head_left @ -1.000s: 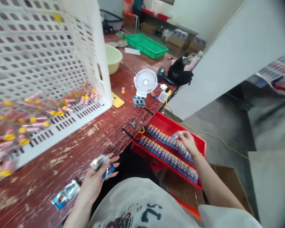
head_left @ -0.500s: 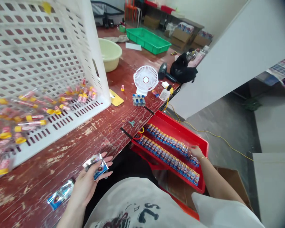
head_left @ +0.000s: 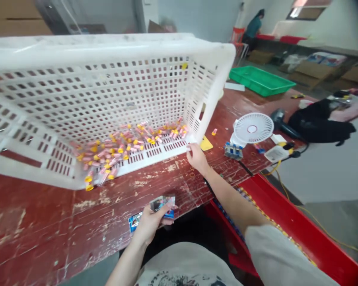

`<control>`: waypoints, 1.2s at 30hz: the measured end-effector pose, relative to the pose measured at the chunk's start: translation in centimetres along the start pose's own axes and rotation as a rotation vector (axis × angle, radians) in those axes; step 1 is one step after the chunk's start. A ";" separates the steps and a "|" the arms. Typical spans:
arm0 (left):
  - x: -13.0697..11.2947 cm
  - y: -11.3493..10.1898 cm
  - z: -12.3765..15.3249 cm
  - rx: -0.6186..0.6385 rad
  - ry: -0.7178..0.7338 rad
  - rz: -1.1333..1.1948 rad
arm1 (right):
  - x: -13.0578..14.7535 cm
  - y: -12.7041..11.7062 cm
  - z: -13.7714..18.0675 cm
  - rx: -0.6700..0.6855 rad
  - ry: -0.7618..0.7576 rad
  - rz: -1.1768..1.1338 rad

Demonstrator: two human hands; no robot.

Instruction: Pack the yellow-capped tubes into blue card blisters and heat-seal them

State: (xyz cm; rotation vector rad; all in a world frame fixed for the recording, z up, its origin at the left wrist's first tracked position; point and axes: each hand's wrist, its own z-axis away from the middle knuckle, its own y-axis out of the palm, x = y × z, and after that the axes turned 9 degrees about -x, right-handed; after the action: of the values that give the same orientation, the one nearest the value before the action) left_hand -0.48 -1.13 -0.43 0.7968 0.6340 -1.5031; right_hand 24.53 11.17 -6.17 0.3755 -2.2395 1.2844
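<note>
A big white perforated crate (head_left: 107, 87) lies on its side on the worn red table (head_left: 47, 222), its open mouth toward me. Several pink tubes with yellow caps (head_left: 122, 145) are scattered on its lower wall. My right hand (head_left: 197, 158) reaches to the crate's near right corner, fingertips at its rim; whether it grips the rim is unclear. My left hand (head_left: 150, 222) is at the table's front edge, holding a few blue printed wrappers (head_left: 164, 203). Another blue wrapper (head_left: 134, 222) lies on the table beside that hand.
A small white fan (head_left: 252, 129), a pack of small blue items (head_left: 233, 151), a yellow card (head_left: 206, 143) and a black bag (head_left: 319, 125) sit to the right. A red tray (head_left: 289, 224) stands below the table edge. A green tray (head_left: 261, 80) and another person (head_left: 253, 28) are at the back.
My right hand left the red tray of blue items and came up to the crate's corner. My view swung left and up. My left hand kept the wrappers.
</note>
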 end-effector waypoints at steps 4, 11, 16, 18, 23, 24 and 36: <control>-0.2 -1.3 0.7 -0.052 0.019 0.106 | 2.3 5.1 -6.8 0.013 0.040 0.082; -0.5 -2.3 -0.2 0.010 0.008 0.158 | 0.5 5.3 -4.3 0.021 0.121 0.152; -0.5 -2.5 -0.6 0.084 -0.018 0.204 | 0.5 4.7 -4.9 0.067 0.147 0.139; -0.4 -2.6 -0.5 0.055 -0.010 0.221 | 1.1 4.7 -6.0 0.079 0.178 0.104; 0.0 -2.9 -0.5 -0.022 0.010 0.278 | 3.0 3.4 -6.6 0.161 0.300 -0.095; 0.1 -2.9 -0.6 -0.034 0.017 0.283 | 3.5 2.6 -5.9 0.194 0.319 -0.156; 0.6 -2.1 -2.3 -0.029 0.073 0.222 | 11.7 -4.3 8.5 0.344 0.170 -1.083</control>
State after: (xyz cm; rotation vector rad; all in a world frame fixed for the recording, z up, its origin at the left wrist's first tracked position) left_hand -2.30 0.50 -2.50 0.8740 0.5997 -1.2653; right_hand 14.35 1.89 0.04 1.3138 -1.2669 0.9878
